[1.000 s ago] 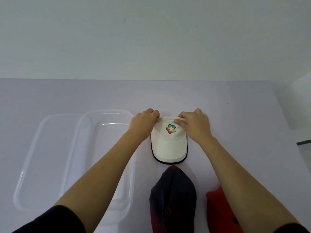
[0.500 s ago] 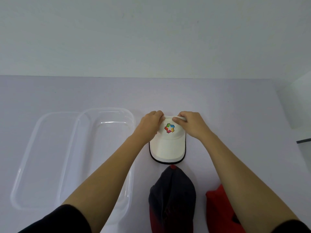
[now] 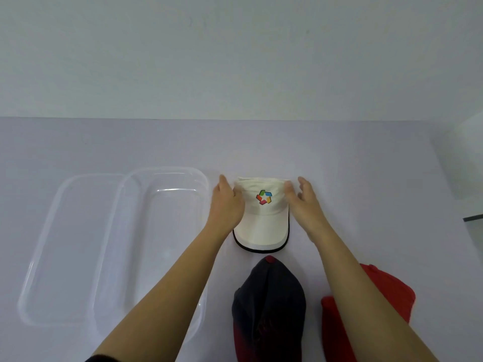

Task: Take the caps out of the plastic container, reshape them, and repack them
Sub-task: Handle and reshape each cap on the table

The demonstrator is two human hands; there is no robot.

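A white cap [image 3: 261, 226] with a coloured logo and a black-edged brim lies on the table, brim toward me, crown folded flat. My left hand [image 3: 226, 205] lies against its left side with straight fingers. My right hand [image 3: 303, 202] flanks its right side, fingers loosely extended, thumb touching the crown. A clear plastic container [image 3: 156, 246] stands to the left, with nothing in it. A dark navy cap [image 3: 269, 307] with red trim lies near me, and a red cap [image 3: 386, 296] lies to its right, partly under my right forearm.
The container's clear lid [image 3: 68, 246] lies flat at its left, partly under it. The pale table [image 3: 366, 178] reaches back to a white wall. A grey edge shows at far right.
Both hands let go of the folded top edge of the white cap and moved apart to its two sides, fingers now straightened.
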